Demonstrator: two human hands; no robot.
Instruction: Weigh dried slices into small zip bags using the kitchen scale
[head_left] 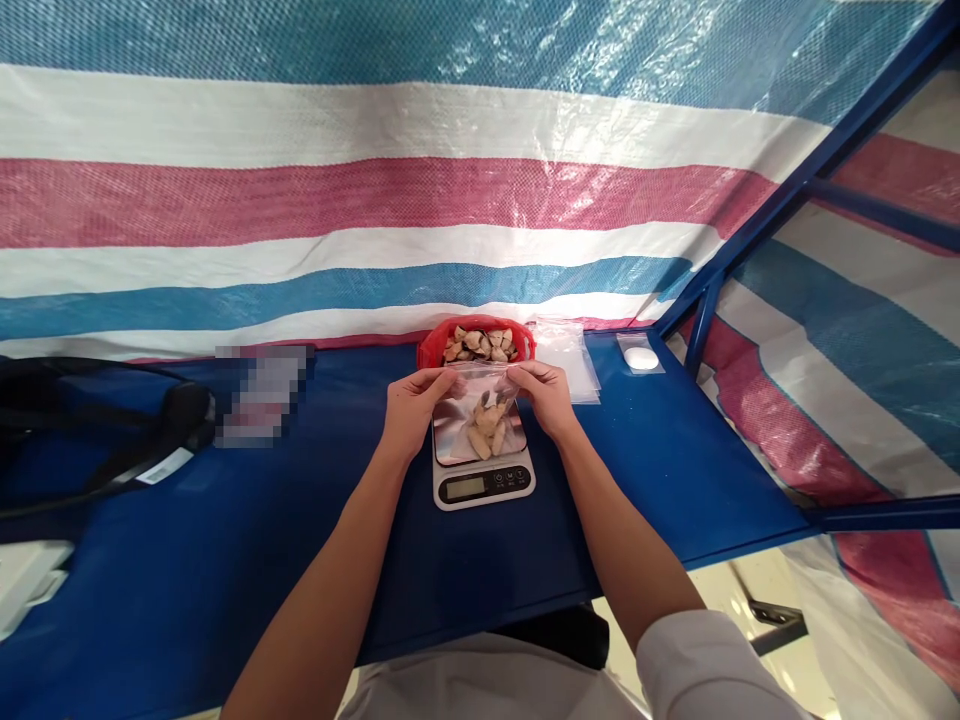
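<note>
A clear plastic bag (489,410) with several light-brown dried pieces in its lower part is over the steel plate of a white kitchen scale (448,490). My left hand (415,405) pinches the bag's top edge at the left corner. At the right corner, my right hand (545,397) grips the same edge between thumb and fingers. The bag's mouth is stretched between them. Just behind stands a red bag-lined bowl (431,350) holding more dried brown pieces (480,345). Whether the bag rests fully on the plate, I cannot tell.
Flat clear bags (571,365) lie right of the bowl. A small bag with white contents (641,358) is farther right. Black straps (172,430) and a white object (30,580) occupy the left of the blue table (300,560). A striped tarp (337,200) hangs behind.
</note>
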